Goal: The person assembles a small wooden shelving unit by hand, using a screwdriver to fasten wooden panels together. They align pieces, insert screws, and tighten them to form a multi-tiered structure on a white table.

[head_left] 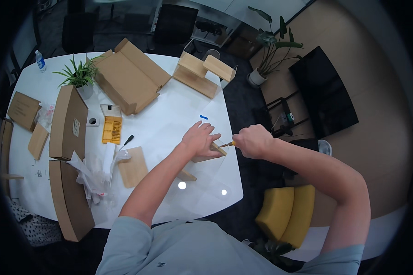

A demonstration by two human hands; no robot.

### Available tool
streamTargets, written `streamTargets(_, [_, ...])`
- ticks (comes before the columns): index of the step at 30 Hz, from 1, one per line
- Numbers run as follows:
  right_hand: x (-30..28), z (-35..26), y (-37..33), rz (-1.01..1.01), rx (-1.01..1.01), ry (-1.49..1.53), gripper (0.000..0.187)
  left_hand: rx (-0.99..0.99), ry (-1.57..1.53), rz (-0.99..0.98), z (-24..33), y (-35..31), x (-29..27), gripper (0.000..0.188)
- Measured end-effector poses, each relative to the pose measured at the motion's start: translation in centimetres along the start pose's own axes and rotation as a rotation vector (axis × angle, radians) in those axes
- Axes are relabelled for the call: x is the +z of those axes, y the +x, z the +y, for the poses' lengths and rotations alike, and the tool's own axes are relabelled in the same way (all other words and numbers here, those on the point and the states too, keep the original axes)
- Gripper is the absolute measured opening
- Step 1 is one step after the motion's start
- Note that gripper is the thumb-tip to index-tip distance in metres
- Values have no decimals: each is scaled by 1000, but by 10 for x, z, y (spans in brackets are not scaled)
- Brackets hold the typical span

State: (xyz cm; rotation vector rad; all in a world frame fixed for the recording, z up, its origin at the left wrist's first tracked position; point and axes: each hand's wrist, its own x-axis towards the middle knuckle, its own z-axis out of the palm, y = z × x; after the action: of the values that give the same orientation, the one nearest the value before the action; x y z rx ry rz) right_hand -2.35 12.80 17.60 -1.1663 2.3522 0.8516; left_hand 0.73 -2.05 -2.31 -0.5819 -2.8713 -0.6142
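Head view: clasping screwdriver (228, 144) in right hand (253, 141), tip-first toward wooden board (219, 149). Bracing board beneath spread left hand (198, 140).

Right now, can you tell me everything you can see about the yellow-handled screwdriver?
The screwdriver has a yellow handle, maybe plastic, mostly hidden inside the closed right hand, and a thin, darker shaft that looks like metal. It points left and slightly down in the picture, its tip at the wooden board by the left hand. The tip's too small to tell what it touches.
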Motion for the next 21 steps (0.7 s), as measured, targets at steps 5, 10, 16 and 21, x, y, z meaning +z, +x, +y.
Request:
streamTargets(5, [-4, 32, 18, -422, 578, 867, 24, 28, -4, -40, 6, 6, -7, 81])
streamTargets(10, [12, 17, 0, -19, 150, 243, 27, 0, 5, -89, 3, 7, -11, 82])
streamTargets(16, [21, 17, -11, 347, -414, -323, 14, 2, 19, -93, 4, 6, -12, 83])
streamTargets(21, [18, 5, -7, 240, -354, -339, 14, 18, -6, -88, 6, 7, -14, 82])
